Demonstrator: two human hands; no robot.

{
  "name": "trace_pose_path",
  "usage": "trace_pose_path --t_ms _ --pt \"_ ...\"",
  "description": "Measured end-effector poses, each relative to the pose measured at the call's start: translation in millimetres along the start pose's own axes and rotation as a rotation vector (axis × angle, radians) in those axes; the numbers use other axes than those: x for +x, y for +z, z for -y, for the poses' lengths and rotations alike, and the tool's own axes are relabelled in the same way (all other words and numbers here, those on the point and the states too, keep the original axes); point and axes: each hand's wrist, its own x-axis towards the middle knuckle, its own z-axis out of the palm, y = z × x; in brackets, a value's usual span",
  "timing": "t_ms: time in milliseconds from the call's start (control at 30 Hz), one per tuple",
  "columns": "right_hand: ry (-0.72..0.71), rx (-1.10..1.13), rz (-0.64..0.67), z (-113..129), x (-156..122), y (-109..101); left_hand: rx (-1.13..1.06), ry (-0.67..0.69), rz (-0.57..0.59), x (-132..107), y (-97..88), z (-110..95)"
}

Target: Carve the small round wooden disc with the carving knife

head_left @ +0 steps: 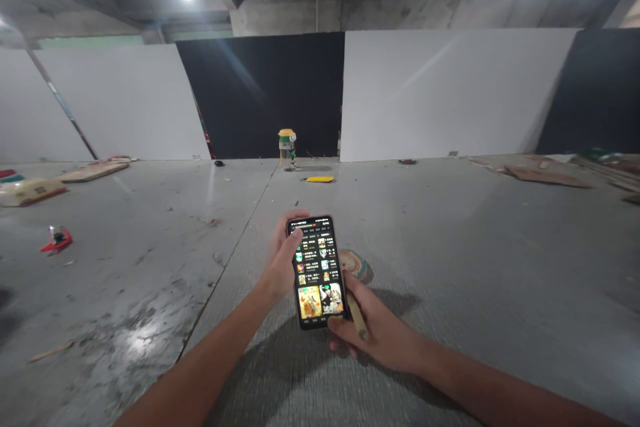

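Phone, screen lit, held in the air over the concrete floor, between both hands. Left hand wraps round its left edge, thumb on the glass. Right hand props the lower right corner while also pinching a thin tan stick. Risk: right grip is split between two things, so the phone could slip and hit the floor. Bottle and yellow tool well apart, near the wall panels.
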Motion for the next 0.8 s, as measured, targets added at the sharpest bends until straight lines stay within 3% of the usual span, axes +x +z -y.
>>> trace_pose_path --t_ms 367,800 --pt "-0.031 0.048 0.004 -14 3 -1 0.04 0.019 -0.036 1 0.1 -1" --pt "0.005 0.046 0.004 0 -1 0 -0.045 0.02 0.029 1 -2.2 0"
